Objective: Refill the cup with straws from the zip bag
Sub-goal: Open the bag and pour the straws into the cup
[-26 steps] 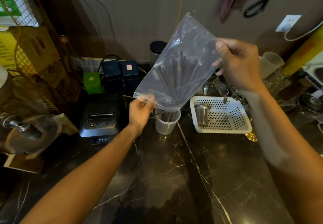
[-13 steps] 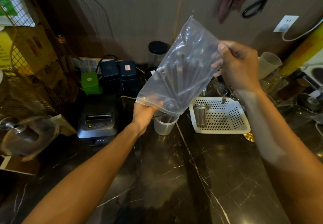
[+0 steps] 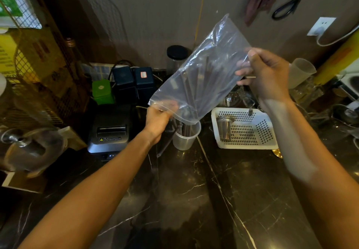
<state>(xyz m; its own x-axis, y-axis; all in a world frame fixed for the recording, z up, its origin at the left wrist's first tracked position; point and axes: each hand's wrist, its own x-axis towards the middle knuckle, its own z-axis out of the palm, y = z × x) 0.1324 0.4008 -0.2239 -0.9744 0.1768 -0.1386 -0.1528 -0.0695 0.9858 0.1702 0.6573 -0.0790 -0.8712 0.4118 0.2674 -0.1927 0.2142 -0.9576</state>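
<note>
Both hands grip the tilted zip bag [image 3: 202,73] above the cup [image 3: 185,137]: left hand [image 3: 158,117] pinching its mouth, right hand [image 3: 266,73] its upper end; dark straws [image 3: 196,91] slide cupward.

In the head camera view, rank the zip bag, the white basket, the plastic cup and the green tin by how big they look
1. zip bag, though it is held nearer the camera
2. white basket
3. plastic cup and green tin: they look alike, so no order

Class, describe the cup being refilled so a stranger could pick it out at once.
Find the white perforated tray on the dark marble counter. Directly to its left stands the cup, under the mouth of the tilted zip bag. Unlike the metal cup in the tray, it is translucent plastic holding dark straws.
</note>
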